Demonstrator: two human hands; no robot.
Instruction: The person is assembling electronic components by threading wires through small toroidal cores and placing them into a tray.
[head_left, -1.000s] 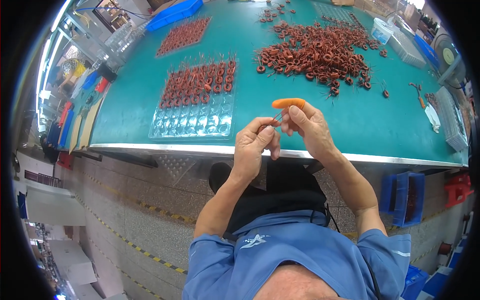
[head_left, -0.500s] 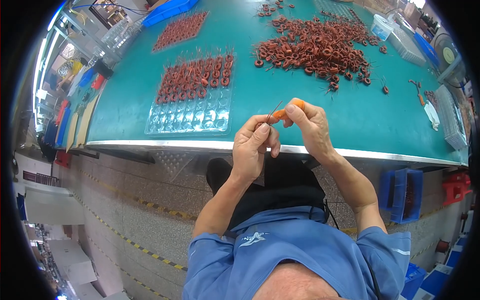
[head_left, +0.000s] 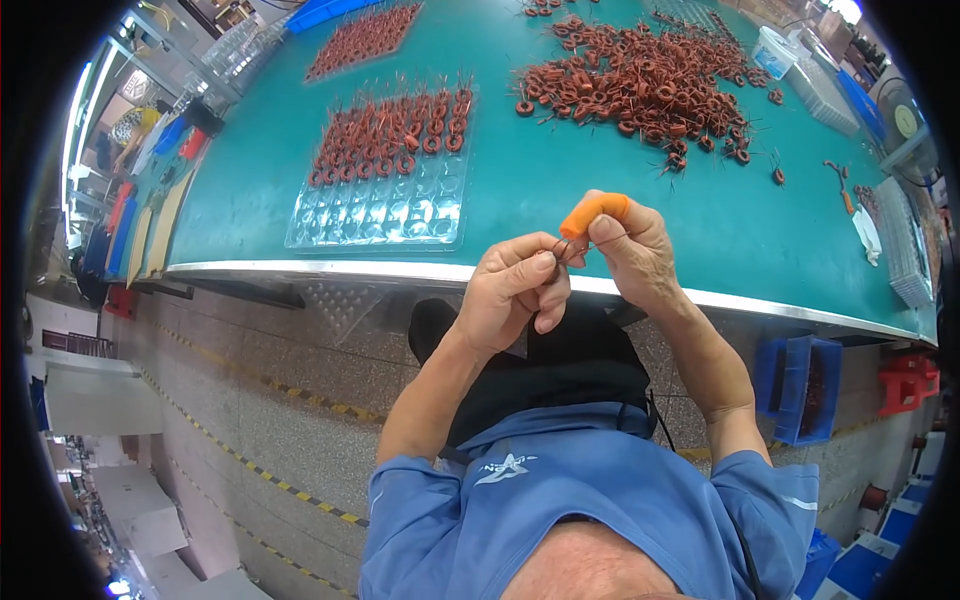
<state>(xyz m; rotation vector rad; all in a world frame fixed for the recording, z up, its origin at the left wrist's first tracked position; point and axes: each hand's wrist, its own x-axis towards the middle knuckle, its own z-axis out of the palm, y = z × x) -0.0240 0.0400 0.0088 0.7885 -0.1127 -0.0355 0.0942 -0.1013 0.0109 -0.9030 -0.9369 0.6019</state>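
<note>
Just past the table's front edge, my left hand [head_left: 510, 293] pinches a small wire-wound ring coil [head_left: 557, 263] between thumb and fingers, which mostly hide it. Thin wire leads stick up from it toward my right hand [head_left: 642, 258]. That hand is closed, with an orange finger cover [head_left: 596, 212] on its index finger. Its fingertips meet at the leads and seem to grip one. Left of my hands lies a clear plastic tray [head_left: 375, 235]; reddish-brown ring coils stand in its far rows, leads up, and its near rows of pockets hold none.
A large heap of loose coils [head_left: 640, 85] covers the far right of the green table [head_left: 520, 190]. Behind the near tray lies another filled tray [head_left: 362, 42]. Stacked clear trays [head_left: 905, 245] and a white tub [head_left: 775, 52] stand at right. Blue crates [head_left: 805, 390] sit below.
My right index finger has straightened, and my right hand's fingertips have come down onto the coil's leads. The coil has shifted slightly right in my left hand. The view has tilted a little.
</note>
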